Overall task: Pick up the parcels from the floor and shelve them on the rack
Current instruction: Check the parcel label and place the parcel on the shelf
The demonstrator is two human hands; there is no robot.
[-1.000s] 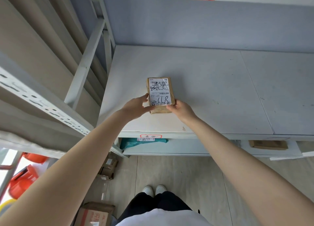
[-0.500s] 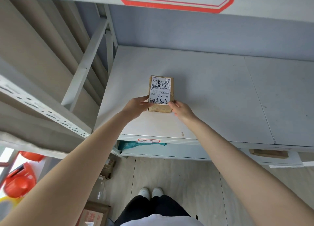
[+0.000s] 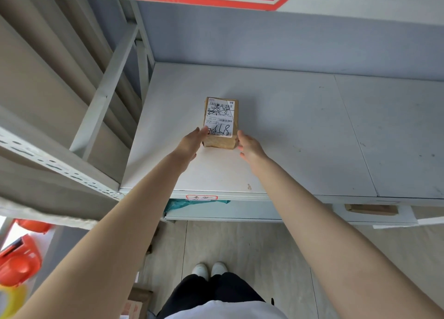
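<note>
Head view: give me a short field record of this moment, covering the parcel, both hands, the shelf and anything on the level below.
parcel: small brown box with a white label facing up, lying on the shelf
shelf: grey board, bare apart from the parcel
left hand: at the parcel's left side, fingertips touching it
right hand: at the parcel's right near corner, fingers spread, contact unclear
level below: teal bag at left, brown box at right
stage: parcel set down, hands not yet clear

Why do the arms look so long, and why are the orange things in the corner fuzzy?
Head view: the wide lens stretches whatever is near the edges, so the arms balloon toward the bottom corners; the orange things are smeared there, while the parcel at the centre stays sharp.
</note>
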